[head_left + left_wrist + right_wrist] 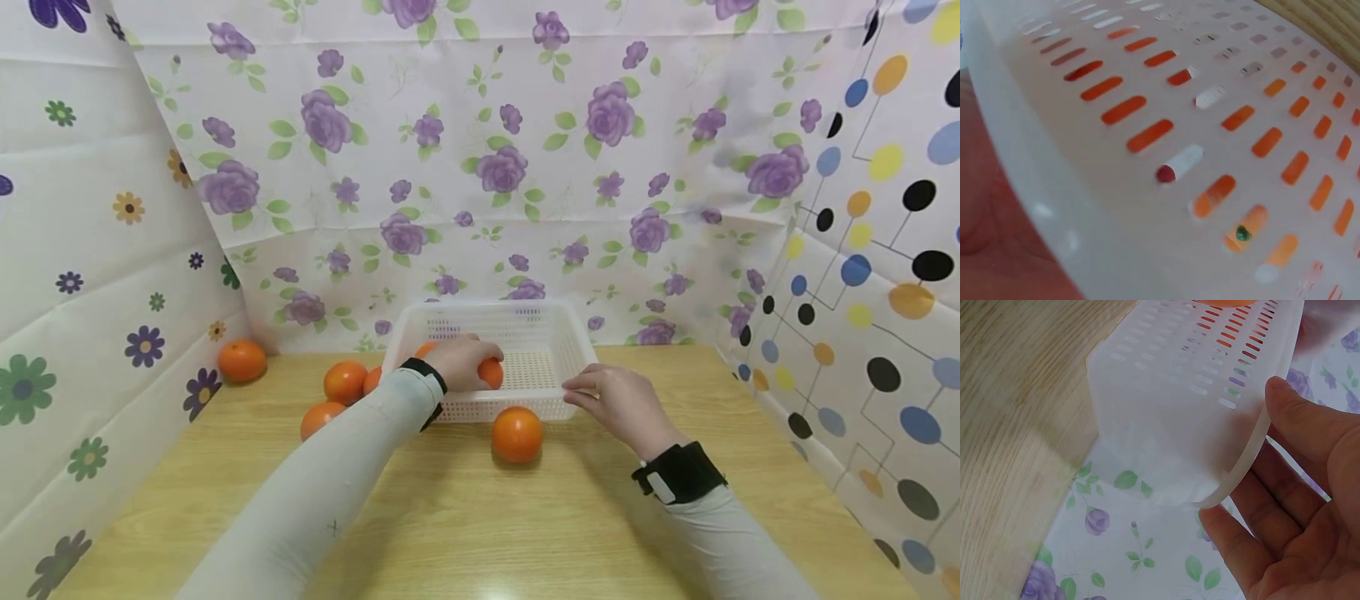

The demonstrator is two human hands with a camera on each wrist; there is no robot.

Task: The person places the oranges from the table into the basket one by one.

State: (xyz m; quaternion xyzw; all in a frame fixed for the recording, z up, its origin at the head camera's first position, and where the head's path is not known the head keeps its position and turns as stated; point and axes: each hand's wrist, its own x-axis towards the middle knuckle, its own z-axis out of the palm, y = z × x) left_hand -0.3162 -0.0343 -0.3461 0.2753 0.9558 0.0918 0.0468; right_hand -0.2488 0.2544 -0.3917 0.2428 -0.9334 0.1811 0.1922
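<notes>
Item 1: white, rectangular basket of slotted plastic point(468, 408), mouth up, on the pale wood-grained surface point(450, 517). Long axis runs left to right, one long wall toward the person. Judged light and semi-stiff, thin walls liable to flex, smooth rim somewhat slippery; best taken by the rim, at a corner or both short ends. Right grip point(618, 404): narrow, pinching the rim at the basket's near right corner.

Item 2: glossy, orange-coloured round fruit point(492, 375), inside the basket, toward its near wall. Left grip point(461, 364): inside the basket, fingers curled over this fruit, holding it. No evident long axis; stem direction hidden. Judged fairly dense, firm, smooth-skinned, apt to roll, bruisable under a hard squeeze; best cupped around its widest girth.

Item 3: like fruit, further pieces. Partly hidden fruit point(426, 349), toward the basket's left end, inside. Loose fruit point(517, 434), just in front of the basket's near wall. Clustered fruits point(346, 382), three, near the basket's left end, partly covered by the pale sleeve point(333, 479). Outlying fruit point(242, 361), well apart to the basket's left.
</notes>
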